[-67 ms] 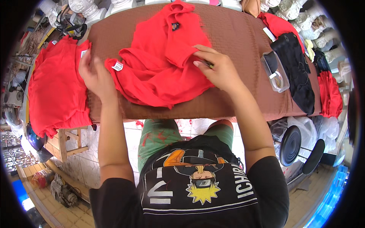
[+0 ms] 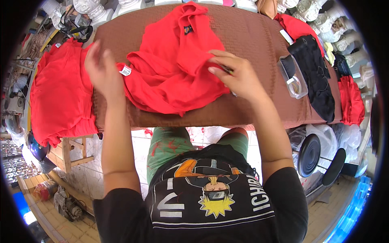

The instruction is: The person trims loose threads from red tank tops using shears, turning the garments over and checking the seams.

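A red garment (image 2: 170, 81) lies crumpled on the brown-covered table, with a dark label inside its neck and a white tag (image 2: 125, 71) at its left edge. My right hand (image 2: 237, 75) pinches the garment's right side between thumb and fingers. A small dark tool with a yellowish part, perhaps thread snips, is tucked in that same hand; the fingers hide most of it. My left hand (image 2: 101, 71) is raised just left of the garment, holding nothing, its fingers apart and slightly blurred. Beside it is a stack of red garments (image 2: 60, 93).
The brown quilted cover (image 2: 251, 36) spreads over the table. At its right stand a clear plastic box (image 2: 293, 77) with tape rolls and a black cloth piece (image 2: 310, 73). White mannequin busts (image 2: 93, 9) line the far edge. A wooden stool (image 2: 71, 154) stands below left.
My right hand has shifted slightly right with the garment's edge. My left hand has moved a little, and the garment's upper part, blurred before, looks stiller.
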A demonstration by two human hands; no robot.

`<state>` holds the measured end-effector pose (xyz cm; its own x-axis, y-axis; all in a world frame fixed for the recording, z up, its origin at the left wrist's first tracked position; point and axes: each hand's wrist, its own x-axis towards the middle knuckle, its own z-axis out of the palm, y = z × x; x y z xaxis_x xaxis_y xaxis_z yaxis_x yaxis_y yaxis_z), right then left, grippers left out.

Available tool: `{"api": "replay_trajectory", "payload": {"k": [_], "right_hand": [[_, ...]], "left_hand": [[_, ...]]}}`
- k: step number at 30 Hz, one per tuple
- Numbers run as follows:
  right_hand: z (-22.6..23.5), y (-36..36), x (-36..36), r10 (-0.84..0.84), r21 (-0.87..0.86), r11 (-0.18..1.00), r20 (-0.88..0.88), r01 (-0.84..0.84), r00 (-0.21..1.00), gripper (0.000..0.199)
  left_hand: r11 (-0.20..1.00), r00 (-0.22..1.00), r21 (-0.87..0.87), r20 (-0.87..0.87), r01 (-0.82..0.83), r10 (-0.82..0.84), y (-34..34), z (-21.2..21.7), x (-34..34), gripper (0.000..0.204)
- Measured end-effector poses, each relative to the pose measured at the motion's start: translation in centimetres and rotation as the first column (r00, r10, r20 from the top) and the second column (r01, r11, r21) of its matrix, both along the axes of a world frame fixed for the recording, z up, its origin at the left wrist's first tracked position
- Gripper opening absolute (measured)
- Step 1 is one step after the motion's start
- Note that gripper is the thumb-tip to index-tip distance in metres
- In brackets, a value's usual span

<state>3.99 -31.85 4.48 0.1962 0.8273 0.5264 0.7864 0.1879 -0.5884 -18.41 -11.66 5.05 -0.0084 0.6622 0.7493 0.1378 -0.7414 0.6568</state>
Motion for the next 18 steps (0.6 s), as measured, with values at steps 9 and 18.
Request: {"api": "replay_trajectory", "payload": {"k": [9,18], "right_hand": [[8.6,-9.6,-0.7,0.323,-0.219,0.835,-0.549,-0.505,0.771,0.016],[7.9,-13.4,4.7,0.103,0.103,0.994,-0.704,-0.043,0.703,0.021]], "left_hand": [[0.819,0.63,-0.272,-0.532,0.506,-0.566,5.1,-2.8,16.4,0.061],[0.936,0.823,-0.186,-0.446,0.3,-0.352,5.8,-4.5,13.4,0.056]]}}
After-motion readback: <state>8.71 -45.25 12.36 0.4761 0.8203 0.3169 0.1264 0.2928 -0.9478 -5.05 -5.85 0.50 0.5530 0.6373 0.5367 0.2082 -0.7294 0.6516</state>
